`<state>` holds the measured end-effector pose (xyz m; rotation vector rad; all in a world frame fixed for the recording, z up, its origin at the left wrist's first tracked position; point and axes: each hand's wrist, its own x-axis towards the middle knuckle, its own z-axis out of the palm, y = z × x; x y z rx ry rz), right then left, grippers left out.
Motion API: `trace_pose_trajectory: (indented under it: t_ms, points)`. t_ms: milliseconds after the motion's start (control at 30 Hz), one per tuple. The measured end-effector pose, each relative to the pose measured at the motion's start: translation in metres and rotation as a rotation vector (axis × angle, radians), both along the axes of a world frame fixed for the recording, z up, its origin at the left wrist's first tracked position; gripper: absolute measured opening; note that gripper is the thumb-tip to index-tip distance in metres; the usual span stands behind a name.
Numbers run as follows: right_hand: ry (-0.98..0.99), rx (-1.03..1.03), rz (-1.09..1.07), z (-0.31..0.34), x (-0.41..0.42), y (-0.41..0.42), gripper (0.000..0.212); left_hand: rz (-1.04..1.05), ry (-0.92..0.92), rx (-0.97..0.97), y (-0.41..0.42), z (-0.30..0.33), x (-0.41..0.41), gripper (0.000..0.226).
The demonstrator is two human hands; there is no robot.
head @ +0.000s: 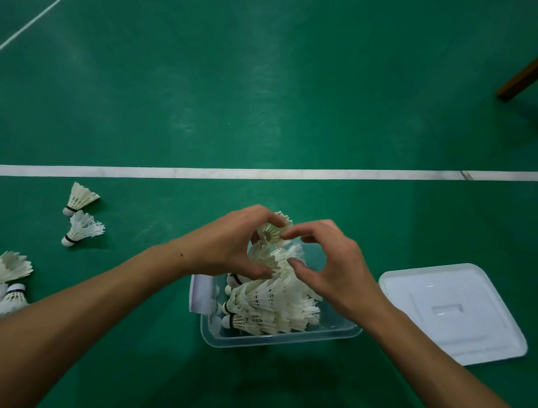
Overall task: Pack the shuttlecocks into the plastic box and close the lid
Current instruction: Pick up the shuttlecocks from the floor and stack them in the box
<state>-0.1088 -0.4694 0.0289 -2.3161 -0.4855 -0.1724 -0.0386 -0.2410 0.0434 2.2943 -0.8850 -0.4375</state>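
A clear plastic box (274,339) sits on the green floor, holding several white feather shuttlecocks (272,309) lying on their sides. Above its far end my left hand (229,245) grips a nested stack of shuttlecocks (272,244), feather skirts facing me. My right hand (329,268) meets the stack from the right, its forefinger and thumb touching the feather rims. The white lid (454,310) lies flat on the floor to the right of the box. Two loose shuttlecocks (80,217) lie at the left, and a pile of shuttlecocks (2,284) lies at the left edge.
A white court line (263,172) crosses the floor beyond the box. A brown wooden leg (532,70) stands at the top right. A white paper label (200,293) sticks on the box's left wall.
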Motion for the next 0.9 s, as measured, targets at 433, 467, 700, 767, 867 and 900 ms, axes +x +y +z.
trace_pose_trajectory:
  t_ms: [433, 467, 700, 767, 867, 900]
  points:
    - [-0.084, -0.037, -0.358, -0.013, -0.004, -0.021, 0.046, 0.027, 0.086, -0.121, 0.011, 0.000, 0.003, 0.086]
    - [-0.051, -0.039, -0.411, -0.015, -0.007, -0.027, 0.046, 0.037, 0.080, -0.124, 0.014, 0.000, 0.002, 0.084]
    - [0.085, -0.146, -0.461, -0.031, -0.016, -0.034, 0.040, 0.066, 0.044, -0.121, 0.022, -0.005, -0.009, 0.073]
    - [0.104, -0.167, -0.435, -0.035, -0.015, -0.028, 0.040, 0.077, 0.038, -0.116, 0.022, -0.006, -0.010, 0.073]
    - [0.159, -0.168, -0.397, -0.041, -0.013, -0.020, 0.041, 0.096, 0.043, -0.112, 0.024, -0.009, -0.010, 0.074]
    - [0.186, -0.147, -0.392, -0.043, -0.012, -0.017, 0.041, 0.101, 0.043, -0.104, 0.025, -0.010, -0.010, 0.074]
